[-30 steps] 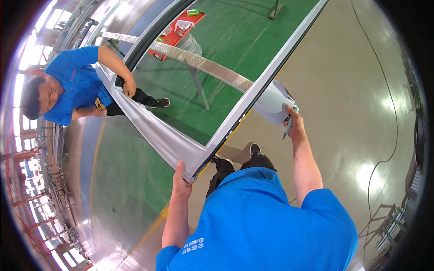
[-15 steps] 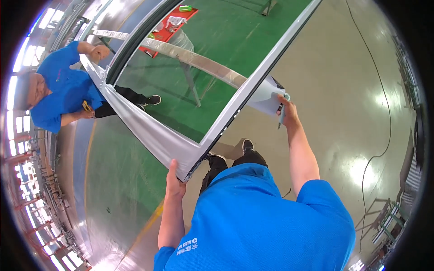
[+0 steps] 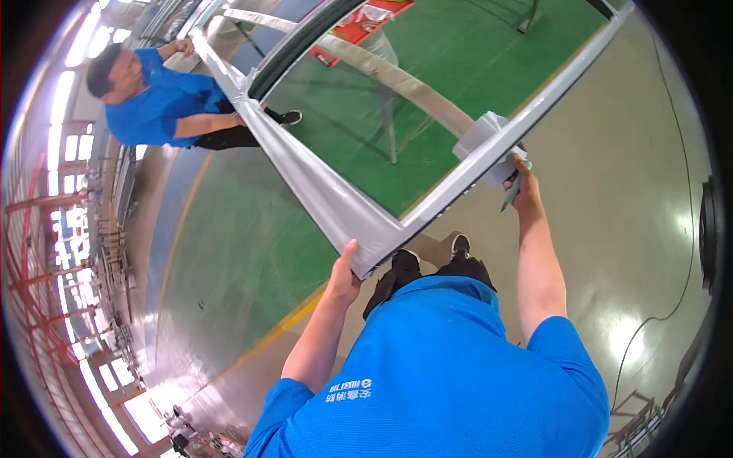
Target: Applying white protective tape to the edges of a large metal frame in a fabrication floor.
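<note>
A large silver-grey metal frame (image 3: 301, 172), with film over its face, slants in front of me. My left hand (image 3: 345, 276) grips its near corner, thumb on top and the other fingers hidden beneath. My right hand (image 3: 525, 189) is closed at the outer side of the right-hand bar (image 3: 508, 153). A slim pale grey-green strip-like tool (image 3: 509, 197) sticks down from its fingers; its kind is unclear. Beside that hand, loose pale film (image 3: 482, 136) bulges over the bar. Further left a co-worker in blue (image 3: 156, 95) has both hands at the frame's far end.
Beyond the frame, a wrapped beam (image 3: 412, 95) stands on thin legs. A red table (image 3: 353, 32) with small items is behind it. A black cable (image 3: 689, 221) winds over the floor at right. Dark rubber-like edging (image 3: 294, 57) runs along the frame's far bar.
The view has shifted, so the frame and both my hands sit further right and higher. The co-worker's lower hand has moved from the body to the frame. My hands keep their holds.
</note>
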A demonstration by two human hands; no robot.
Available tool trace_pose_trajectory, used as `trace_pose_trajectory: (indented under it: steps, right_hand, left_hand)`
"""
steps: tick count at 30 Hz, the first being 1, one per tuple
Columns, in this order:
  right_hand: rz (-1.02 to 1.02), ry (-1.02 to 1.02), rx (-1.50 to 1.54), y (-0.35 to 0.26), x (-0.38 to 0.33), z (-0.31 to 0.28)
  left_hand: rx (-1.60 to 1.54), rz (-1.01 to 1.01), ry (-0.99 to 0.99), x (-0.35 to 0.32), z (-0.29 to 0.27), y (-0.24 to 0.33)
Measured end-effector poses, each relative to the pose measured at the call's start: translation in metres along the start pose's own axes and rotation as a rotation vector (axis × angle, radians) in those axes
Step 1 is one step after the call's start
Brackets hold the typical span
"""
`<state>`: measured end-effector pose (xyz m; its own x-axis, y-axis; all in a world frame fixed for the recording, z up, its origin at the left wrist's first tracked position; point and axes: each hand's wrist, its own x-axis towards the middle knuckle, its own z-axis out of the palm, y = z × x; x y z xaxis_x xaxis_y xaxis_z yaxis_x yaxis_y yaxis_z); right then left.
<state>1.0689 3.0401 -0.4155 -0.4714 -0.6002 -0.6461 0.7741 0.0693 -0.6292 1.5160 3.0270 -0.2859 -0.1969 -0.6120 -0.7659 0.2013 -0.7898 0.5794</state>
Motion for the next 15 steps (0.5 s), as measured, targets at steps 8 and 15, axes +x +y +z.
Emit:
trace_pose_trajectory:
  steps: [8, 15]
  right_hand:
    - [0.060, 0.112, -0.084, 0.006, -0.018, 0.025]
    - [-0.083, 0.447, -0.018, 0.008, -0.049, 0.023]
  left_hand:
    - [-0.063, -0.106, -0.026, 0.008, -0.019, 0.004]
    - [0.076, -0.203, -0.273, 0.024, -0.050, 0.020]
